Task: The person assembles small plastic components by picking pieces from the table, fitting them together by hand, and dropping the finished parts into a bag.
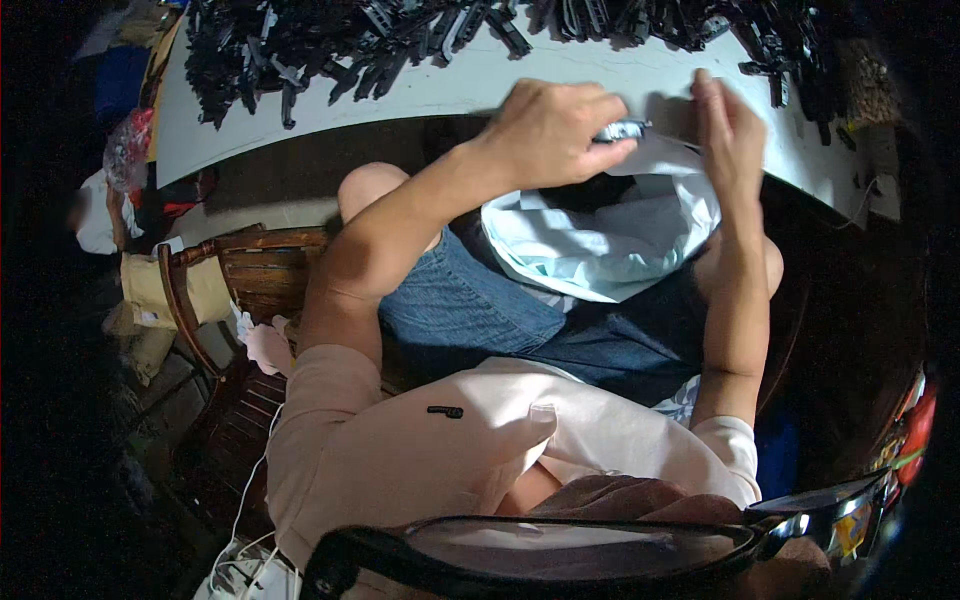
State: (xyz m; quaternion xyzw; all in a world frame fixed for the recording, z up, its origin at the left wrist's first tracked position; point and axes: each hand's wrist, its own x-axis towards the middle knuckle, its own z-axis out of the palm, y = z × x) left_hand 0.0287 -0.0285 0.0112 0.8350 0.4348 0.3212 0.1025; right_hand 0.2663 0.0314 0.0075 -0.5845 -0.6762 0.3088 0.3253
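Observation:
My left hand (560,130) is closed around a small dark part with a shiny silver side (622,130), which pokes out between thumb and fingers. It hovers just past the near edge of the white table (420,95). To its right, my right hand (732,135) is raised with fingers stretched out, slightly blurred, and nothing shows in it. Below both hands, a white plastic bag (610,255) gapes between my knees. Its far rim rises toward the table edge, between the two hands. The bag's bottom is hidden in shadow.
Heaps of black plastic parts (375,45) run along the table's far side, with more at its right end (790,60). A wooden chair (265,265) stands at my left, near a tan bag (185,290). White cables (255,470) hang at the lower left.

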